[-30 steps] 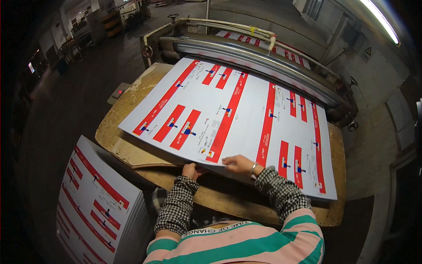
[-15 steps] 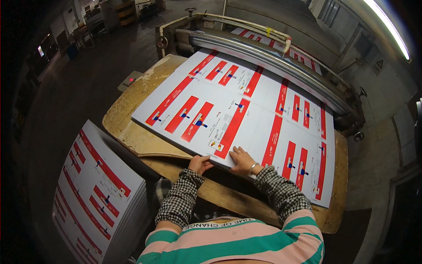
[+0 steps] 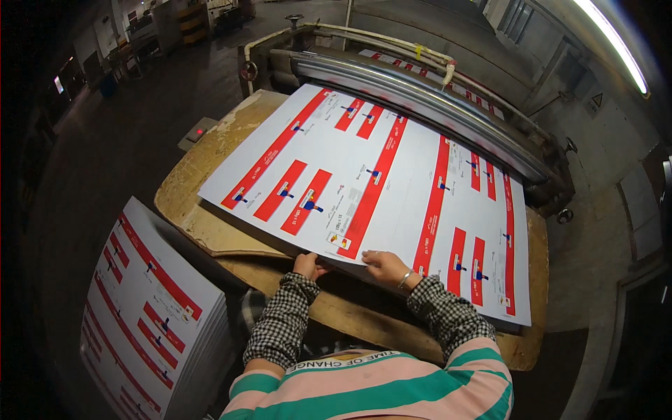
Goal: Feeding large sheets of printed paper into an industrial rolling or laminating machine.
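One printed sheet [image 3: 402,185] fills the middle of the head view, lying over a wooden table [image 3: 183,190] and reaching the metal roller [image 3: 420,101]. We see the right hand [image 3: 386,269] pinching its near edge; the left hand [image 3: 308,267] curls just under that edge, and whether it grips, we cannot tell.

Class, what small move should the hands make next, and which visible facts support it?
Probably a gentle, level push of the sheet toward the roller: its far edge lies close by the roller, and the left hand and right hand are both at its near edge.
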`<state>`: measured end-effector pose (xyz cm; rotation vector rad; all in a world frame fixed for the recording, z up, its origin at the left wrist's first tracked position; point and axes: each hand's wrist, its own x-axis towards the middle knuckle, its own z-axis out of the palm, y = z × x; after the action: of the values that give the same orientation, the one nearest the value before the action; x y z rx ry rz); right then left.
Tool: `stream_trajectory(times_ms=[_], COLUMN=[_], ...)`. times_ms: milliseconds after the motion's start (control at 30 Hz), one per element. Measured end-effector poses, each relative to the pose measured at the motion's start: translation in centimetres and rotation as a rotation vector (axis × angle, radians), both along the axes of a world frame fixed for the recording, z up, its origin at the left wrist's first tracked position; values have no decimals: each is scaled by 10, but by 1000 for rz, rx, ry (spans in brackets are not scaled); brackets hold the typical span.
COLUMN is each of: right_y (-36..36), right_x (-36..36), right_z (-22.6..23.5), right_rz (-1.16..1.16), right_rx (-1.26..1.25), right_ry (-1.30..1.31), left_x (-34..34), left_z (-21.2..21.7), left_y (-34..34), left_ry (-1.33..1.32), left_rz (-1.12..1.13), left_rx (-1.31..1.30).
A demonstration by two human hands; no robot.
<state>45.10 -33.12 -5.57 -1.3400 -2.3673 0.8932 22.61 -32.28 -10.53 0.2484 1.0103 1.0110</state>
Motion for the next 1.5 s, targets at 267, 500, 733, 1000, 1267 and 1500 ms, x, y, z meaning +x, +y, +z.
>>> stream_trajectory(times_ms=[267,500,733,1000,1267,1500], right_y=[80,9,38,16,60,7], right_x=[26,-20,21,9,30,-13], right_z=[6,14,37,44,35,-7], right_rz=[-326,7,118,34,-226,44], right_rx=[-95,177,-87,-70,-356,4], right_ry=[-174,-606,-76,67,-110,-508], left_x=[13,-2,-2,-6,13,3], left_z=[10,10,31,-11,22,26], left_y=[8,2,-4,12,6,-20], left_ry=[36,66,-44,159,41,6], left_rz=[-90,-92,-143,60,-56,-101], left_rx=[7,72,54,-38,3,-18])
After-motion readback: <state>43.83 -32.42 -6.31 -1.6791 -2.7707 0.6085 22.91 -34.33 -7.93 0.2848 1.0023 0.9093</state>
